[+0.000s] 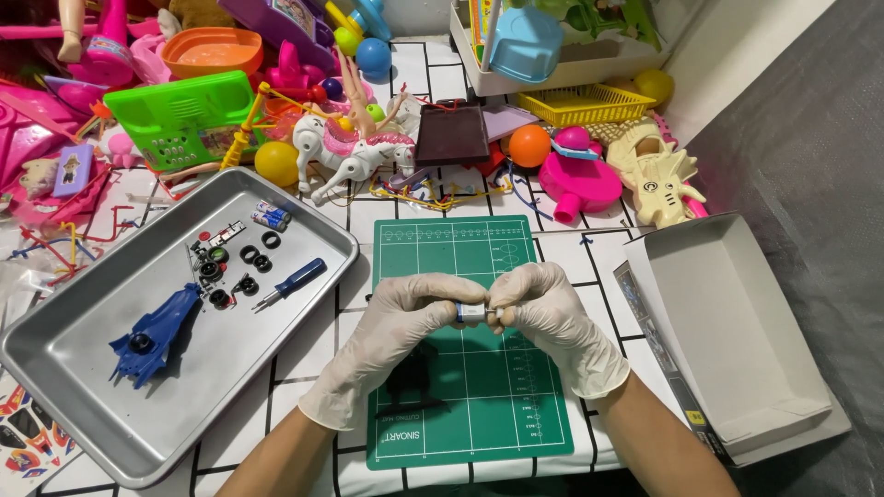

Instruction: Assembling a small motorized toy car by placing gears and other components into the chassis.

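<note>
Fingertips of both your gloved hands are pinched together on a small silver-and-blue cylindrical part, your left hand gripping it from one side and your right hand from the other, thumbs and forefingers closed tight against it. You hold that part just above the green cutting mat, over its middle. Under your left palm a dark shape lies on the mat, too hidden to identify. Left of the mat sits a metal tray holding a blue toy car body, a blue-handled screwdriver, several small black tyres and two batteries. Right of the mat lies an open white cardboard box. Beyond the mat's far edge, a white toy horse, an orange ball and a yellow basket crowd among other plastic toys.
</note>
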